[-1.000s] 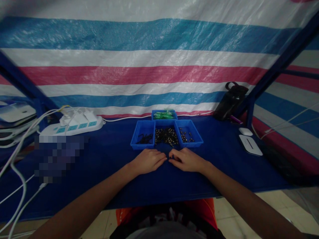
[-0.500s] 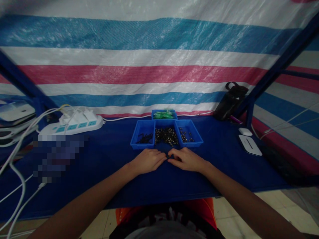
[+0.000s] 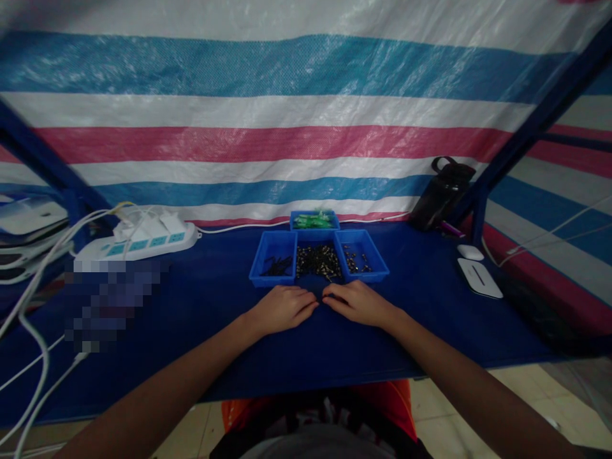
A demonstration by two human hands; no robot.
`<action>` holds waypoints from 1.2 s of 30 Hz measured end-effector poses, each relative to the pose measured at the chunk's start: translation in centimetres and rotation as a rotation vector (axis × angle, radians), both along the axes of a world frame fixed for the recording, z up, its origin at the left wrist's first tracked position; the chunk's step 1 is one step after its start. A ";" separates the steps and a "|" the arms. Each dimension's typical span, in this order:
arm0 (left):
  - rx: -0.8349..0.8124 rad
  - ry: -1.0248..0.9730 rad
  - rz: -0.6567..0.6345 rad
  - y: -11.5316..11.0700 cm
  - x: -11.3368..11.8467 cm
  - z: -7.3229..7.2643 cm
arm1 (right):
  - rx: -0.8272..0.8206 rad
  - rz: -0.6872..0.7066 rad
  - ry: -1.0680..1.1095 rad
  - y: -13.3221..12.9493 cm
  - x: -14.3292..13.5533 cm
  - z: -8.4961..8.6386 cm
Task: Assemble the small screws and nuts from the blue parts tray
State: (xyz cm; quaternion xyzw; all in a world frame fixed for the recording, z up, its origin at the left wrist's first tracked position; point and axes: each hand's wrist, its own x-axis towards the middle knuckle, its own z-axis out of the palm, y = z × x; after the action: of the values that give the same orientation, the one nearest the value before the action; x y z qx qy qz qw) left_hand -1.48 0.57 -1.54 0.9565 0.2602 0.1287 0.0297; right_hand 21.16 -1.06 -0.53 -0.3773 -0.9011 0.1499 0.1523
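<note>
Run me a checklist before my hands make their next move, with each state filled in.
1. Contents of the left grip: cannot tell; the fingers hide them.
2. Contents of the right grip: cannot tell; nothing shows clearly between the fingertips.
3. Fingertips of both hands apart: ok; a narrow gap shows.
4. Left blue bin stocked: ok; thin dark pieces lie inside.
5. Middle blue bin stocked: ok; many black and brass-coloured pieces.
6. Right blue bin stocked: ok; small metallic pieces, scattered.

Workshop, by its parts trays (image 3: 273, 280)
</note>
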 end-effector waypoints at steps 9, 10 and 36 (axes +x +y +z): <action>-0.008 -0.004 0.002 0.1 -0.1 0.2 | 0.014 0.022 -0.040 0.0 -0.1 0.1; -0.008 -0.010 0.000 0.1 -0.1 0.2 | 0.013 0.027 -0.045 0.0 -0.1 0.1; 0.201 -0.503 -0.404 -0.7 -1.0 1.1 | 0.068 0.137 -0.034 -0.4 -0.2 0.0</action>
State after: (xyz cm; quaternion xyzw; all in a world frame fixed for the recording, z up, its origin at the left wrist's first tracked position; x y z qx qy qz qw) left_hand -2.44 -0.15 -0.43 0.9252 0.0356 0.3771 0.0233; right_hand 20.97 -1.42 -0.58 -0.3118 -0.9318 0.1228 0.1394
